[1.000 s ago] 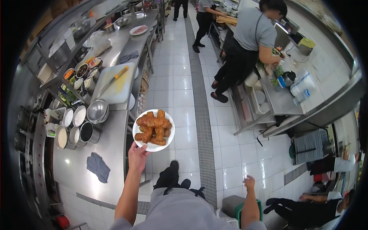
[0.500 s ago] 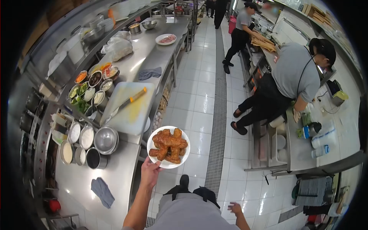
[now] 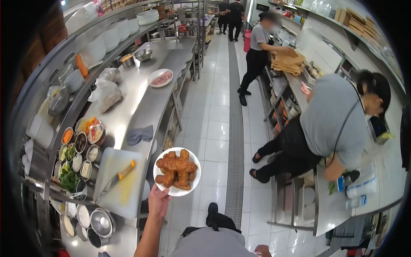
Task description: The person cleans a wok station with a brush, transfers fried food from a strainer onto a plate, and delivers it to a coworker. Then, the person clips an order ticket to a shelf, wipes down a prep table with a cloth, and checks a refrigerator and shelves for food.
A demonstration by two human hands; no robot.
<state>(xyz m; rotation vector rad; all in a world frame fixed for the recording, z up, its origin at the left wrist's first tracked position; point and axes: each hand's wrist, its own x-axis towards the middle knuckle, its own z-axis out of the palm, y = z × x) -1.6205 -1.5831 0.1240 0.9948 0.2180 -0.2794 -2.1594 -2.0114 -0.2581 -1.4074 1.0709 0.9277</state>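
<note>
My left hand (image 3: 158, 203) grips the near edge of a round white plate (image 3: 195, 188), which is piled with brown fried pieces (image 3: 177, 168). The plate is held level above the floor, just right of the steel counter. Low in the head view, my right hand (image 3: 262, 251) hangs near my body, only partly in the frame; its finger position is not clear. Left of the plate, a white cutting board (image 3: 108, 171) with a yellow-handled knife (image 3: 115, 180) lies on the counter.
Steel counter (image 3: 124, 103) on the left bears ingredient bowls (image 3: 77, 162), a grey cloth (image 3: 140, 135) and a plate of raw meat (image 3: 160, 78). One person (image 3: 329, 120) bends over the right counter; another person (image 3: 256, 51) stands farther along. A drain grate (image 3: 235, 150) runs down the aisle.
The view has shifted forward along the aisle, and the counter items sit lower in it. My left hand still holds the plate. My right hand has dropped towards the lower edge.
</note>
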